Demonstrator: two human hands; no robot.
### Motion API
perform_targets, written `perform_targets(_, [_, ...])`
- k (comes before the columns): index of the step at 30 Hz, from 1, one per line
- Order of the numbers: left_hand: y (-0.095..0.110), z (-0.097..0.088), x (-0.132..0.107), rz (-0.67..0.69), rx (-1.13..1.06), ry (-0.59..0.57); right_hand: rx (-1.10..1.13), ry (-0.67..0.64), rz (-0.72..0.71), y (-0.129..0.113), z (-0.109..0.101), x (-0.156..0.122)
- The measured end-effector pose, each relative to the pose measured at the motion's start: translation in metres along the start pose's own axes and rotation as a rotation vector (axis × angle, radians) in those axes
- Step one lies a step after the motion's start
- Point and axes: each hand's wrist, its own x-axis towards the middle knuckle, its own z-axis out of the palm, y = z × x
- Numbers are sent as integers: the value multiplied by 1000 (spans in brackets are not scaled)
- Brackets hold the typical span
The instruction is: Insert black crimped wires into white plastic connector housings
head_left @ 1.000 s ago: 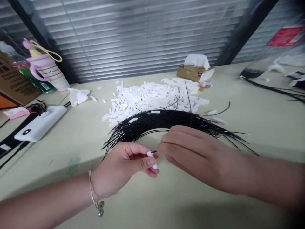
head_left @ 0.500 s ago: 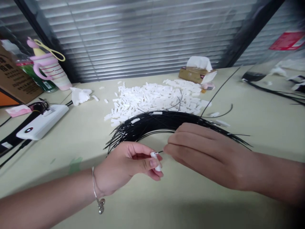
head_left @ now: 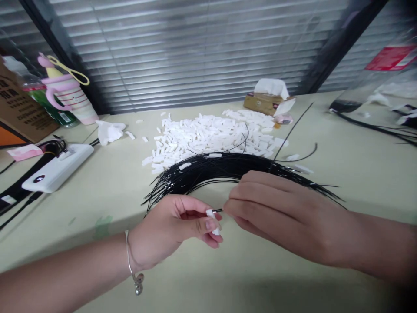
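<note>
Between the thumb and fingers of my left hand (head_left: 182, 226) is a small white plastic connector housing (head_left: 213, 222), held tilted. My right hand (head_left: 276, 213) pinches a thin black wire (head_left: 217, 210) close to its end, and that end meets the upper part of the housing. How deep the wire tip sits in it cannot be made out. The wire's long tail appears to rise behind my right hand. Just beyond both hands lies a thick curved bundle of black wires (head_left: 208, 169) with bare metallic-looking ends.
Behind the bundle spreads a heap of white housings (head_left: 208, 132). A tissue pack (head_left: 260, 103) stands at the back. On the left are a white power bank (head_left: 58, 167), a crumpled tissue (head_left: 110, 131), a pink-lidded cup (head_left: 76, 98) and a cardboard box (head_left: 26, 108). A clear bottle (head_left: 368, 87) stands right.
The wire's end has come up against the housing, where its metal tip showed before. The wire's raised tail has dropped a little. Both hands are nearly in the same place.
</note>
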Motion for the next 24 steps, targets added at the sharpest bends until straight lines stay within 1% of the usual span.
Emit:
perform_targets(3, [0, 0, 0, -2, 13, 4, 27, -16, 1, -3, 7, -1])
perform_targets(5, [0, 1, -1, -8, 36, 20, 36, 11, 4, -6, 10, -3])
perform_targets(7, [-1, 1, -1, -9, 56, 32, 57, 6, 13, -6, 9, -2])
perform_targets(9, [-1, 2, -1, -4, 57, 36, 144, -53, 59, 1, 2, 4])
perform_targets(10, [-1, 3, 0, 0, 47, 38, 204, -98, 109, 7, -2, 8])
perform_targets(12, [-2, 3, 1, 7, 6, 52, 290, -172, 278, 26, -6, 21])
perform_targets(13, [-3, 3, 1, 12, -14, 59, 287, -197, 383, 38, -4, 29])
perform_targets(15, [-4, 4, 2, 22, -35, 68, 162, -210, 563, 63, 6, 44])
perform_targets(17, [-4, 3, 3, 26, -27, 69, 96, -199, 601, 83, 23, 58])
perform_targets(19, [-4, 3, 3, 22, -20, 70, 90, -201, 582, 96, 38, 67])
perform_targets(21, [-4, 2, 2, 24, -28, 62, 85, -167, 568, 97, 42, 71])
perform_targets(22, [-4, 1, 2, 29, -39, 57, 76, -132, 573, 92, 39, 70])
perform_targets(24, [-4, 0, 2, 38, -70, 45, 60, -49, 594, 75, 25, 63])
